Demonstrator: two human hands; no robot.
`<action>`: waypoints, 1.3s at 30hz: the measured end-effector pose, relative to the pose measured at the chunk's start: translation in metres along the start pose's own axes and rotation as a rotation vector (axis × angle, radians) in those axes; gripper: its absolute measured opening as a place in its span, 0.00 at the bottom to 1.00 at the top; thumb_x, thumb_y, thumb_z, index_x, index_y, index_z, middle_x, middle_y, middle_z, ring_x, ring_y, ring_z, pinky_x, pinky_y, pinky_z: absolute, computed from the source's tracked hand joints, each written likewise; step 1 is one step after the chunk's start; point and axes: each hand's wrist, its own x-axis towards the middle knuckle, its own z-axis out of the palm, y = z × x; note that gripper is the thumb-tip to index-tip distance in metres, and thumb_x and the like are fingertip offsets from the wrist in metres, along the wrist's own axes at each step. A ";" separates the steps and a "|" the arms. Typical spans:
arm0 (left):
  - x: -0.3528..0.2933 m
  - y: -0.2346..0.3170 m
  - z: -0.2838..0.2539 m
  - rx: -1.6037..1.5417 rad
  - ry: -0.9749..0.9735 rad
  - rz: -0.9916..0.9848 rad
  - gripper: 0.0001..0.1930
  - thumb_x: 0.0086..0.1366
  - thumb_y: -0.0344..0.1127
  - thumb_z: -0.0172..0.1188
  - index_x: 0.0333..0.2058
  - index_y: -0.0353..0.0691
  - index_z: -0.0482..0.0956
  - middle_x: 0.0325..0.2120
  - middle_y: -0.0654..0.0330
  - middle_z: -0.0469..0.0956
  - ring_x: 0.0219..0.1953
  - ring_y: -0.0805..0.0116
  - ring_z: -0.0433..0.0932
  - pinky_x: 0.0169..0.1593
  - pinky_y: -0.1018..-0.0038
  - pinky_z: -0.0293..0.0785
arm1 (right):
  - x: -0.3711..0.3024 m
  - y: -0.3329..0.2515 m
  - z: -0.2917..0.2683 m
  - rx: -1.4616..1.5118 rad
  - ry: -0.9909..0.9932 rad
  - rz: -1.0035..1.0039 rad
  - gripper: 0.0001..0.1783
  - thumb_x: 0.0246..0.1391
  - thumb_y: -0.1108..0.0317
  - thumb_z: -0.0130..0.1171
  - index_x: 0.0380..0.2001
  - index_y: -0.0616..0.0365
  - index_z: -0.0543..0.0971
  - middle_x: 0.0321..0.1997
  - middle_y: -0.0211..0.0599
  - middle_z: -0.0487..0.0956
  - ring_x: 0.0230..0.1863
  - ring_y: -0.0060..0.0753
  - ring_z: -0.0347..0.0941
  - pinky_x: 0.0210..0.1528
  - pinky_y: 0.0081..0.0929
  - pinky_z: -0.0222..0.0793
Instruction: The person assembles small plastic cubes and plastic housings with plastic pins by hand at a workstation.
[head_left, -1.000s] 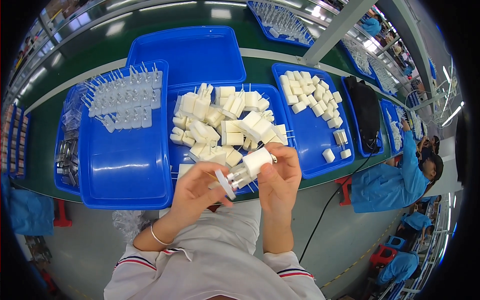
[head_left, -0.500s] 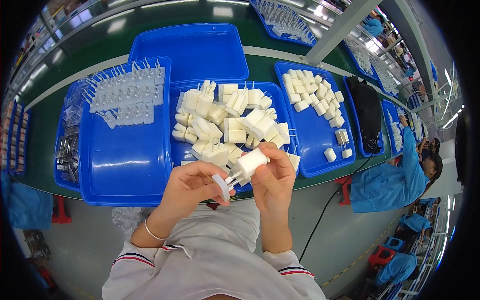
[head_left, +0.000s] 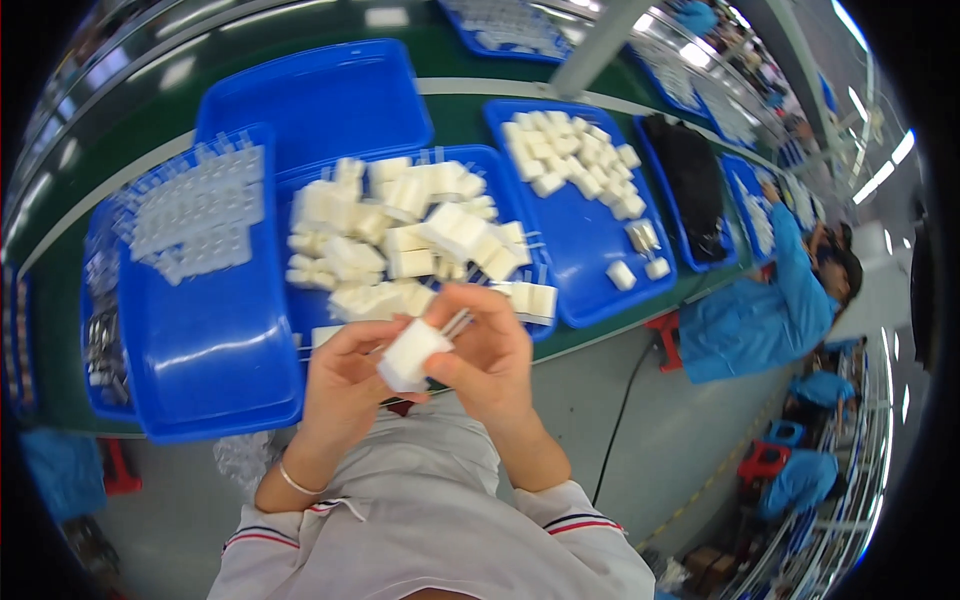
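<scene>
Between my two hands is a white plug adapter [head_left: 413, 357], with two metal pins slanting up to the right from its upper end. The thumb and fingers of my left hand [head_left: 345, 378] close around its left and lower side. My right hand [head_left: 487, 352] grips the other side, thumb on the front face and fingers behind the pins. Just beyond my hands stands a blue tray [head_left: 505, 165] with a heap of cream plug adapters [head_left: 405, 205], some with pins showing. To its left, another blue tray [head_left: 210, 370] carries rows of pale pinned pieces [head_left: 205, 205].
A blue tray [head_left: 575, 300] of small white blocks [head_left: 570, 150] stands at the right, then one with a black cloth-like item [head_left: 685, 185]. Another blue tray [head_left: 310, 100] lies behind. A dark cable [head_left: 625, 430] hangs at the bench edge. A co-worker in blue [head_left: 760, 310] sits right.
The pale pinned piece and the housing, apart before, now appear joined in my hands. The part has been turned, so its pins point up-right. The view has shifted and tilted, blurring slightly.
</scene>
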 end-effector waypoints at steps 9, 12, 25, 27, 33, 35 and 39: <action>-0.002 0.001 -0.014 -0.273 -0.126 -0.064 0.18 0.51 0.18 0.56 0.43 0.34 0.67 0.38 0.46 0.73 0.39 0.52 0.77 0.35 0.60 0.80 | -0.001 -0.080 -0.135 -2.030 0.637 -0.126 0.16 0.39 0.75 0.61 0.36 0.58 0.76 0.38 0.38 0.74 0.41 0.36 0.69 0.44 0.25 0.62; -0.002 0.001 -0.013 -0.327 -0.123 -0.066 0.18 0.52 0.17 0.56 0.42 0.35 0.66 0.38 0.46 0.73 0.40 0.52 0.76 0.37 0.59 0.80 | -0.009 -0.079 -0.176 -1.964 0.629 0.130 0.17 0.38 0.78 0.60 0.37 0.58 0.75 0.41 0.38 0.74 0.42 0.37 0.69 0.44 0.26 0.63; -0.002 -0.004 0.002 -0.273 -0.164 -0.159 0.18 0.55 0.18 0.54 0.45 0.34 0.65 0.41 0.49 0.72 0.41 0.55 0.76 0.37 0.65 0.80 | -0.003 -0.029 -0.029 -0.522 0.015 -0.092 0.17 0.44 0.87 0.53 0.39 0.61 0.74 0.52 0.50 0.65 0.48 0.45 0.70 0.46 0.33 0.71; -0.002 -0.004 0.000 -0.250 -0.163 -0.138 0.18 0.56 0.19 0.53 0.46 0.34 0.64 0.41 0.49 0.72 0.41 0.55 0.76 0.37 0.65 0.80 | -0.002 -0.028 -0.024 -0.485 0.028 -0.082 0.16 0.44 0.88 0.51 0.39 0.65 0.74 0.51 0.48 0.66 0.49 0.43 0.69 0.46 0.28 0.70; -0.004 -0.002 -0.004 -0.232 -0.183 -0.146 0.17 0.57 0.22 0.53 0.46 0.35 0.64 0.41 0.49 0.72 0.40 0.56 0.76 0.37 0.66 0.80 | -0.001 -0.027 -0.029 -0.564 0.078 -0.066 0.18 0.44 0.87 0.53 0.41 0.62 0.74 0.52 0.48 0.66 0.48 0.43 0.70 0.47 0.33 0.70; -0.004 -0.003 -0.003 -0.245 -0.181 -0.154 0.17 0.58 0.22 0.53 0.46 0.35 0.64 0.41 0.49 0.72 0.40 0.56 0.76 0.37 0.66 0.80 | -0.001 -0.028 -0.030 -0.578 0.071 -0.074 0.18 0.44 0.87 0.52 0.41 0.62 0.74 0.52 0.48 0.65 0.48 0.44 0.70 0.47 0.33 0.70; -0.003 -0.005 -0.004 -0.247 -0.163 -0.156 0.16 0.59 0.24 0.52 0.47 0.36 0.64 0.42 0.50 0.72 0.41 0.56 0.76 0.37 0.66 0.80 | -0.003 -0.027 -0.027 -0.581 0.040 -0.077 0.17 0.44 0.87 0.52 0.40 0.63 0.75 0.51 0.48 0.66 0.49 0.42 0.69 0.46 0.31 0.70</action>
